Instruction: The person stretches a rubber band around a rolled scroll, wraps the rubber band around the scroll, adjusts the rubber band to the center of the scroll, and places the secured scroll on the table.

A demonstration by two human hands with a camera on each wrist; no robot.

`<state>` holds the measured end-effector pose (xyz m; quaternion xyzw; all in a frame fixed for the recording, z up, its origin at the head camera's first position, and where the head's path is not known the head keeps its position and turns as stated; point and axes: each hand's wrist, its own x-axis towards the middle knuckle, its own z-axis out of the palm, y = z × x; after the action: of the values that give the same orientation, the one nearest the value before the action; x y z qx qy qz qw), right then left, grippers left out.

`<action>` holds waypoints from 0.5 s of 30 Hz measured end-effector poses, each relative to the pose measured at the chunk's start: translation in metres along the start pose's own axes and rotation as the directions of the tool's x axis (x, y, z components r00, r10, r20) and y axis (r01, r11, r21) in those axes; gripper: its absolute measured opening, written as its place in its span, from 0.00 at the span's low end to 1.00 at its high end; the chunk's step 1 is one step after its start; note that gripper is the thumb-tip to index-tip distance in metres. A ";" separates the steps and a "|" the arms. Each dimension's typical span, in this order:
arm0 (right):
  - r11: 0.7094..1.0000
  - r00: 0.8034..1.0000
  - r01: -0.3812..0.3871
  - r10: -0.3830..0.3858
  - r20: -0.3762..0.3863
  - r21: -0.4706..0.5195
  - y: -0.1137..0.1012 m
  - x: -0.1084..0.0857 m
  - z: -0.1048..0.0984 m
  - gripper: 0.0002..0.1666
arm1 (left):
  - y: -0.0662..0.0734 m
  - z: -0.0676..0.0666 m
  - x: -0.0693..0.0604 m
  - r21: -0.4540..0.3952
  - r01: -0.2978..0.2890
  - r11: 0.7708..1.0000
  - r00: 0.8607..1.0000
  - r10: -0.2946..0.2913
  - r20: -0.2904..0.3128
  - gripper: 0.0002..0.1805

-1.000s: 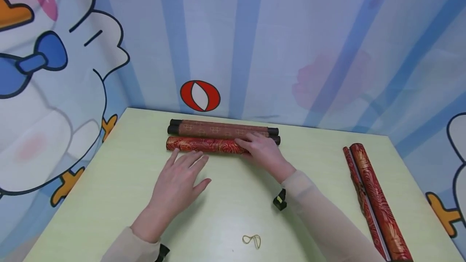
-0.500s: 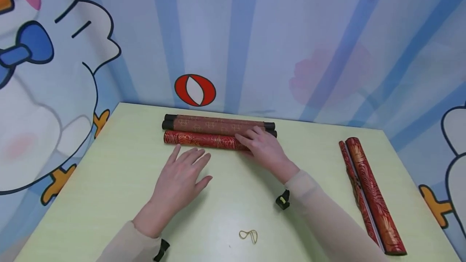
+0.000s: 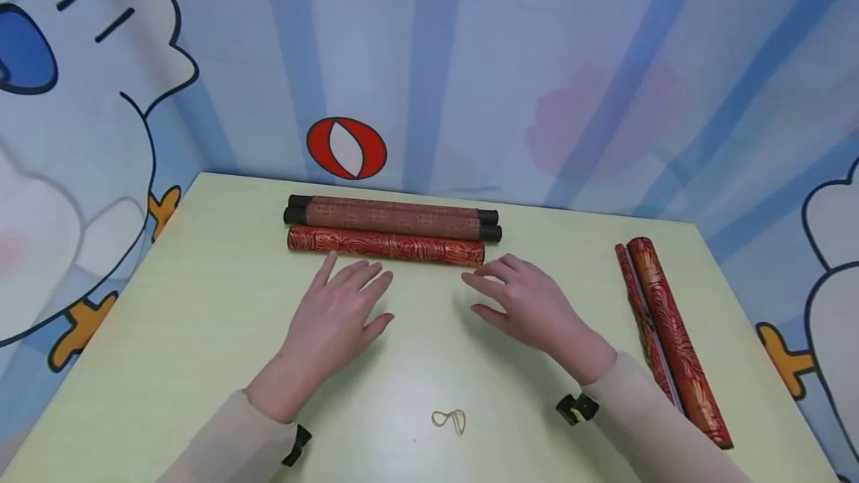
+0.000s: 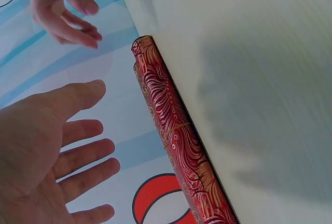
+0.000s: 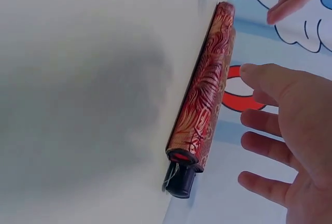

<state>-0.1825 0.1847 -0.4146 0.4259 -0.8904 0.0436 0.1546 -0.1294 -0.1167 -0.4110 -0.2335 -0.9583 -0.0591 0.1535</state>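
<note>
A red tube with gold swirls (image 3: 385,244) lies crosswise near the back of the table. Right behind it, alongside, are brown patterned scrolls (image 3: 396,218) with black end knobs. My left hand (image 3: 335,319) hovers in front of the tube's left half, fingers spread and holding nothing. To the right, my right hand (image 3: 526,304) is held just off the tube's right end, fingers loosely bent and nothing in them. In the right wrist view the tube's near end (image 5: 181,155) shows a dark rim, with a black knob (image 5: 179,180) beyond it.
Another red patterned tube (image 3: 678,341) lies at the right side of the table, beside a narrower red strip-like piece (image 3: 644,319). A thin yellowish loop of cord or rubber band (image 3: 448,420) lies at the front. A cartoon-printed backdrop (image 3: 496,58) rises behind the table.
My right hand has let go of the red tube's right end and drawn back toward the right and front. My left hand stays about where it was. The head view has shifted slightly.
</note>
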 end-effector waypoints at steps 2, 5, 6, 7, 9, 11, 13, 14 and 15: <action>1.000 1.000 0.007 -0.007 -0.013 0.019 -0.007 -0.011 -0.003 0.26 | 0.002 0.000 0.001 -0.001 -0.009 1.000 1.000 0.009 -0.001 0.32; 0.998 0.999 0.014 -0.012 -0.029 0.056 -0.021 -0.026 -0.004 0.22 | 0.004 0.001 0.002 -0.010 -0.019 1.000 1.000 0.019 0.002 0.32; 0.997 0.999 0.014 -0.012 -0.034 0.070 -0.025 -0.030 -0.004 0.21 | 0.004 0.001 0.003 -0.013 -0.021 1.000 1.000 0.021 0.005 0.32; 0.997 0.999 0.013 -0.010 -0.038 0.081 -0.030 -0.034 -0.004 0.20 | 0.005 0.001 0.003 -0.017 -0.024 1.000 1.000 0.024 0.008 0.32; 0.995 0.999 0.013 -0.009 -0.041 0.097 -0.038 -0.041 -0.003 0.19 | 0.006 0.001 0.004 -0.020 -0.033 0.999 0.999 0.033 0.014 0.32; 0.994 0.999 0.016 -0.011 -0.044 0.109 -0.046 -0.047 -0.002 0.18 | 0.007 0.002 0.006 -0.023 -0.045 0.999 0.999 0.045 0.015 0.31; 0.993 0.999 0.019 -0.013 -0.047 0.116 -0.053 -0.052 0.001 0.17 | 0.008 0.003 0.007 -0.026 -0.061 0.998 0.998 0.061 0.011 0.31; 0.993 0.999 0.020 -0.014 -0.048 0.118 -0.056 -0.054 0.002 0.17 | 0.009 0.003 0.008 -0.030 -0.069 0.997 0.998 0.070 0.008 0.31; 0.992 0.999 0.024 -0.017 -0.050 0.124 -0.060 -0.056 0.004 0.17 | 0.009 0.003 0.009 -0.034 -0.077 0.996 0.997 0.077 0.007 0.30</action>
<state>-0.1041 0.1879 -0.4387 0.4426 -0.8775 0.1079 0.1499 -0.1336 -0.1039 -0.4106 -0.2731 -0.9481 -0.0684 0.1476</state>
